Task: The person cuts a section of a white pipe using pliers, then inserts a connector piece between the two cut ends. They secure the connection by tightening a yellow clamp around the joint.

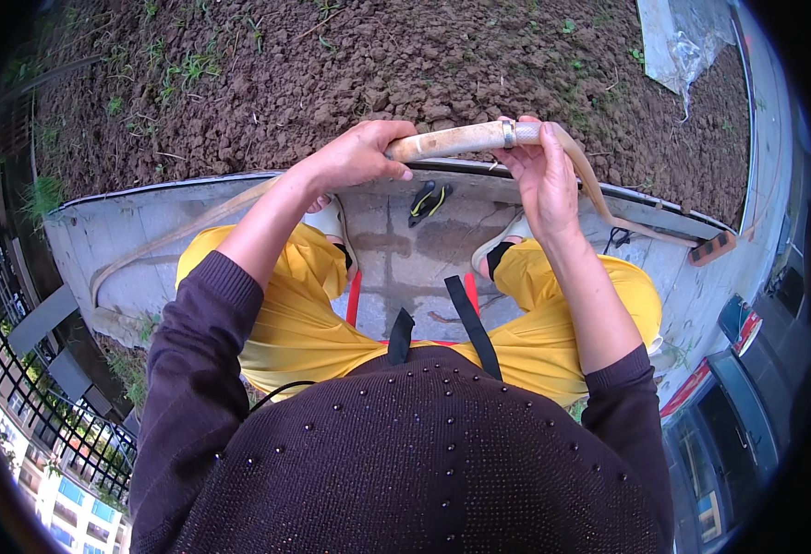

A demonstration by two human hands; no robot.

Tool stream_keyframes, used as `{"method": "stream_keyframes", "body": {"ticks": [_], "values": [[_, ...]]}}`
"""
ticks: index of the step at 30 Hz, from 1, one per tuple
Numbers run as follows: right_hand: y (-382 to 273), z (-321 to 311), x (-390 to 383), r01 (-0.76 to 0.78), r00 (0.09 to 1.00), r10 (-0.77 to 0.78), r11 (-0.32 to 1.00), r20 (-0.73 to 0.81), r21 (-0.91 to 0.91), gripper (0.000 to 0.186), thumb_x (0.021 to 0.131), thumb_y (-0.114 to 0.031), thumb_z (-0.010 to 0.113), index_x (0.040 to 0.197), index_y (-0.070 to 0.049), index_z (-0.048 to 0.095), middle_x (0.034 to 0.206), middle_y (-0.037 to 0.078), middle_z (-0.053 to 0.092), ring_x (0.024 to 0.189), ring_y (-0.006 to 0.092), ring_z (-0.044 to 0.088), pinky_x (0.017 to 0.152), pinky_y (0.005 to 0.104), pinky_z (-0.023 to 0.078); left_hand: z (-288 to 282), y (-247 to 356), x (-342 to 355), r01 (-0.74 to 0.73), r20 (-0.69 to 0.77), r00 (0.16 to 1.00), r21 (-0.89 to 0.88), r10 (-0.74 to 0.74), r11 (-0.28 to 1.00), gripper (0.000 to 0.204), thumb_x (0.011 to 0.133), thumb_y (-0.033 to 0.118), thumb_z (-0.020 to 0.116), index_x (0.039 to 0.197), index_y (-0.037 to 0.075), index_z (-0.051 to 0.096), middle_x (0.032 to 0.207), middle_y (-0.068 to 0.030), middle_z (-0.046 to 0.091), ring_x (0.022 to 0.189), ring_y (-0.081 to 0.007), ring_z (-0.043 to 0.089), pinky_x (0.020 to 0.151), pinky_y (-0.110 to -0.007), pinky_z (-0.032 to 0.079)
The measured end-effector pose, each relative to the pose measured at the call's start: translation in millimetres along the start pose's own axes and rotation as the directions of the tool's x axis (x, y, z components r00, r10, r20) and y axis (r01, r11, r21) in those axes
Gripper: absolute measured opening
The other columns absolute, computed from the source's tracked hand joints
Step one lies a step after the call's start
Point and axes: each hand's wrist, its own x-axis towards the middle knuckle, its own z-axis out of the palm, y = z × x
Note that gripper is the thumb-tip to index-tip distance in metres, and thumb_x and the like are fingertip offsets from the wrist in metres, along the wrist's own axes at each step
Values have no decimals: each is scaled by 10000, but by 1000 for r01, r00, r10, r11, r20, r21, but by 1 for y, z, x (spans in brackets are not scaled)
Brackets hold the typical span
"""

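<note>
A dirty beige garden hose [452, 141] runs between my two hands, held up in front of my knees near the soil's edge. Around it, close to my right fingers, sits a metal hose clamp [508, 134]. My left hand [365, 155] is wrapped over the hose on its left part. With fingertips and thumb, my right hand [547, 180] pinches the hose just right of the clamp, where a paler braided piece shows. From both hands the hose drops away to the paving on either side.
Pliers with yellow-and-black handles [429, 202] lie on the paving [382, 242] between my feet. Beyond a low kerb is loose brown soil [359, 69] with small weeds. A brick [711, 248] lies at the right, and a plastic sheet [687, 46] at the far right.
</note>
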Motion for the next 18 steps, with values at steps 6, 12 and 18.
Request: {"method": "stream_keyframes", "body": {"ticks": [6,12,18], "values": [[2,-1,1,0,999,-2,999,-53,-35,482,1041,-437,511,1242,-2,566,1207,155,660,1092,212,630,988,403,513,-5,1,-2,13,27,1000,-152,-9,988,456,812,73,689,1250,26,570,1028,-33,639,952,-131,578,887,-292,466],[7,-5,7,10,998,-13,999,-55,-48,500,1044,-440,504,1250,12,565,1165,151,663,1078,216,632,969,405,525,-11,-11,1,81,-46,994,-349,-104,934,391,858,160,513,1217,36,603,1000,-10,600,896,-105,549,799,-258,441],[11,-8,10,-9,998,9,1000,-56,-4,434,1068,-388,472,1231,2,572,1165,137,646,1092,227,615,970,424,523,-11,-10,1,100,-60,990,-365,-130,926,357,854,139,476,1161,27,618,949,6,567,817,-89,494,716,-249,400]]}}
